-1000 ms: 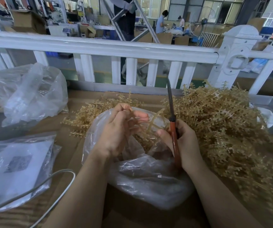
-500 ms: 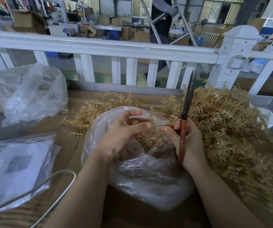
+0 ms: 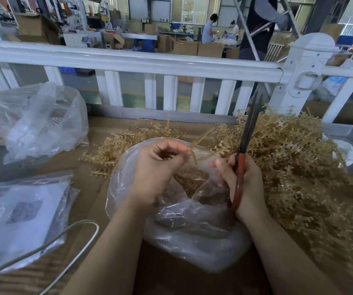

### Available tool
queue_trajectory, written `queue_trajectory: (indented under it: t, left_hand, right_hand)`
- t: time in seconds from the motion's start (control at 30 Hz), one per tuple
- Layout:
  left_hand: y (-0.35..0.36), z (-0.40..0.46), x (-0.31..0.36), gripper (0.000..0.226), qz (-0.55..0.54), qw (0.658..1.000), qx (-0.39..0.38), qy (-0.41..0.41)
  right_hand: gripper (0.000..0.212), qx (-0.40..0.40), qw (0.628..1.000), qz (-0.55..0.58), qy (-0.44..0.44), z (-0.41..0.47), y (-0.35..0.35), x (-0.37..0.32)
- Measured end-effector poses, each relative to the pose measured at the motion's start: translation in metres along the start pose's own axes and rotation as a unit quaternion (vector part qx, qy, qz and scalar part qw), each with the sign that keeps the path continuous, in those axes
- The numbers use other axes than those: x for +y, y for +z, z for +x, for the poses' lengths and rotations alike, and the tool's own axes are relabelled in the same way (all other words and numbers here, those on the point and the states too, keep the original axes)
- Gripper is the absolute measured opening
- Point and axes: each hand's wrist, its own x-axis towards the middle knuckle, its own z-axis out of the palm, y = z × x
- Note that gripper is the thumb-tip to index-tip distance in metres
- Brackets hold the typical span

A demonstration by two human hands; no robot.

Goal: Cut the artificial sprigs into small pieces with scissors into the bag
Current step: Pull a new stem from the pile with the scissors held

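Spreading across the cardboard-covered worktop (image 3: 99, 133), a big heap of tan artificial sprigs (image 3: 294, 167) fills the right side and trails behind the clear bag (image 3: 192, 231), which sits open in the middle, near the person, with cut pieces (image 3: 189, 180) already lying in it. Beyond the worktop runs a white railing (image 3: 128, 62); two other plastic bags (image 3: 37, 124) lie well off to the left.

The right hand (image 3: 245, 184) is curled round the red handle of the scissors (image 3: 249, 133), whose blades point up and away, nearly together and clear of any stem. The left hand (image 3: 156, 167) pinches a single sprig (image 3: 199, 139) between thumb and fingers (image 3: 184, 151), holding it just above the bag's mouth, its free end angled up toward the heap.

This looks like the pause between cuts: a sprig is presented, but the blades are not on it. The next move calls for tipping the scissors down and leftward, opening them, and closing on the stem just beyond the left hand's grip, over the opening so the pieces drop inside rather than onto the worktop. The fingers pinching the sprig sit close to where the cut would fall, so care is needed there.
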Motion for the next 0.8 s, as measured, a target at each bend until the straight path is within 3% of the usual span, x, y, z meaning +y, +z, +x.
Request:
queue_trajectory:
  t: [0.1,0.2,0.3,0.47,0.7,0.8]
  left_hand:
    - [-0.001,-0.001,0.001,0.023,0.133,0.981,0.032,0.139]
    - [0.003,-0.001,-0.005,0.013,0.252,0.930,0.000,0.268]
    - [0.004,0.000,-0.011,0.009,0.314,0.887,-0.010,0.339]
    - [0.004,0.001,-0.012,0.017,0.368,0.858,0.018,0.358]
    - [0.004,-0.001,-0.009,0.015,0.347,0.868,0.033,0.353]
    - [0.005,-0.002,-0.010,0.016,0.355,0.866,0.037,0.350]
  right_hand:
    - [0.045,-0.007,0.999,0.030,0.012,0.000,0.001,0.000]
    - [0.041,-0.026,0.999,0.042,0.006,-0.001,0.002,-0.003]
    - [0.062,-0.033,0.997,0.064,0.011,-0.001,0.000,-0.006]
    - [0.064,-0.038,0.995,0.087,0.023,0.001,-0.004,-0.007]
    - [0.073,-0.034,0.992,0.116,0.038,0.002,-0.003,-0.005]
    - [0.050,-0.062,0.992,0.098,0.048,0.003,-0.005,-0.002]
